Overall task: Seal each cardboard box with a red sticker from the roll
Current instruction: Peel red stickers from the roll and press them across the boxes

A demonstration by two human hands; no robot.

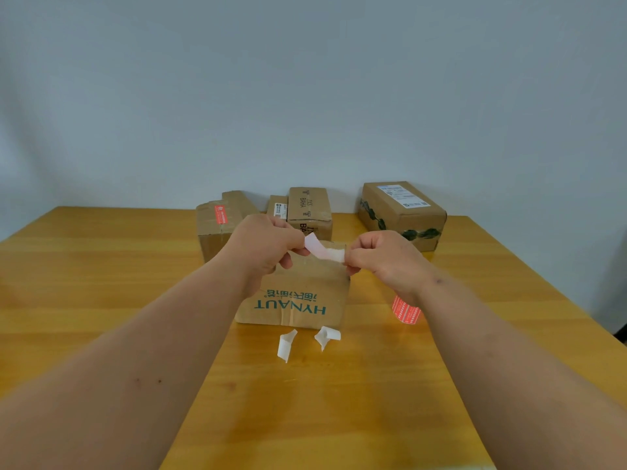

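Observation:
A cardboard box printed HYNAUT (pixel 298 300) lies on the wooden table (pixel 101 283) in front of me. Above its far end, my left hand (pixel 268 244) and my right hand (pixel 383 257) each pinch one end of a pale sticker strip (pixel 324 250), its white backing facing me. The red sticker roll (pixel 405 310) stands on the table just right of the box, partly hidden by my right wrist. A box at the back left (pixel 220 228) carries a red sticker (pixel 220 214) on top.
Two curled white backing scraps (pixel 286 344) (pixel 327 336) lie on the table in front of the HYNAUT box. Further boxes stand at the back: a BAHA box (pixel 310 208), a small one (pixel 277 206) beside it, and a labelled box with green tape (pixel 403 213) at the right.

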